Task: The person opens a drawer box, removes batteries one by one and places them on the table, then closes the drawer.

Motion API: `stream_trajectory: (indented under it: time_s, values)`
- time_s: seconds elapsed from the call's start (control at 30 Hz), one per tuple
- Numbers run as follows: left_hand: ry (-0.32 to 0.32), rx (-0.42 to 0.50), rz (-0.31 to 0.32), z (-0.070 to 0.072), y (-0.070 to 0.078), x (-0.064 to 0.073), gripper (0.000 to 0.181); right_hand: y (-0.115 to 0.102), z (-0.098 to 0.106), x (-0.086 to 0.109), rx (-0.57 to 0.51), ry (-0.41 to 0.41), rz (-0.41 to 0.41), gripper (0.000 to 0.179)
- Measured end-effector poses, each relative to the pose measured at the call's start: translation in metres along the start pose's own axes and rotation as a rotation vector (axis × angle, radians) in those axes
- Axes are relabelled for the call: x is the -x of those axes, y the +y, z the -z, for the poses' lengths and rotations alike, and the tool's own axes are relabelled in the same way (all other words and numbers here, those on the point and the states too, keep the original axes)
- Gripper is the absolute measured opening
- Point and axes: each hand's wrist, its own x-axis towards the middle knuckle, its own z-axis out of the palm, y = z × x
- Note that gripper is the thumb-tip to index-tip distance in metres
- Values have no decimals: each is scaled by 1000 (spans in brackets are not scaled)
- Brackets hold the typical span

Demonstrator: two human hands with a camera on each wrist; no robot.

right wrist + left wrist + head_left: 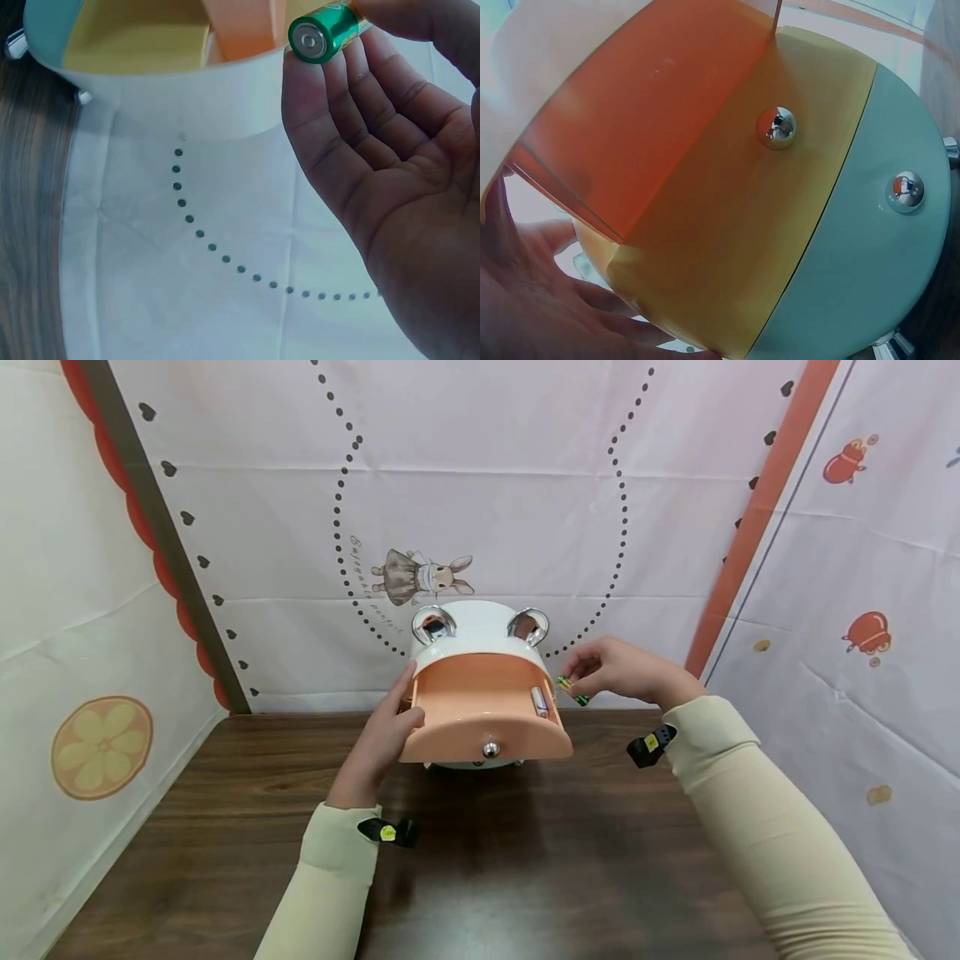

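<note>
In the head view, a small rounded white cabinet [474, 625] stands on the table with its top orange drawer [450, 739] pulled out. A whitish battery [539, 702] lies along the drawer's right side. My left hand [378, 735] rests against the cabinet's left side, thumb near the drawer's corner; in the left wrist view its fingers [592, 296] stretch along the curved wall. My right hand [618, 670] pinches a green and yellow battery [326, 34] between thumb and fingertips, just right of the drawer. The right wrist view shows the battery's flat metal end.
Below the orange drawer are a closed yellow drawer [727, 195] and a closed blue-green drawer [855, 225], each with a round silver knob. Two silver-rimmed rings [528, 627] stand on the cabinet top. A patterned cloth [487, 518] hangs behind the dark wooden table [480, 877].
</note>
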Motion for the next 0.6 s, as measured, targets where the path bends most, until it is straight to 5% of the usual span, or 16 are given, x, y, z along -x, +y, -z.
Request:
stream_trajectory:
  time_s: [0.6]
  values:
    - [-15,-7,-28,1,1,1,83,44,-9,-2,-21,75,-74,22]
